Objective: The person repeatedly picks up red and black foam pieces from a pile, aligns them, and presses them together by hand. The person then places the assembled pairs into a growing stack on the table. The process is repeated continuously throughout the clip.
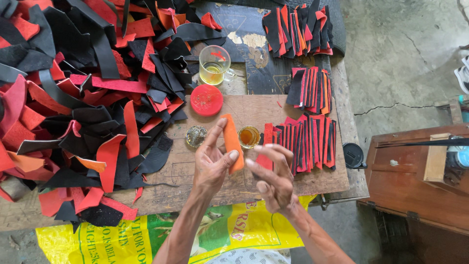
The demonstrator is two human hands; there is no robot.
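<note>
The left hand [211, 164] pinches an orange strip [233, 143] upright over the counter [273, 110]; the right hand [271, 177] hovers open-fingered. Thin and light, the strip likely flexes. Best gripped at an end.

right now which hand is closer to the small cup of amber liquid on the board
Right. The right hand reaches up just below the small cup of amber liquid; the left hand, holding the orange strip, sits lower left of it.

The heap of red and black scraps [73, 98] runs off the left and top edges, its lower layers buried.
</note>
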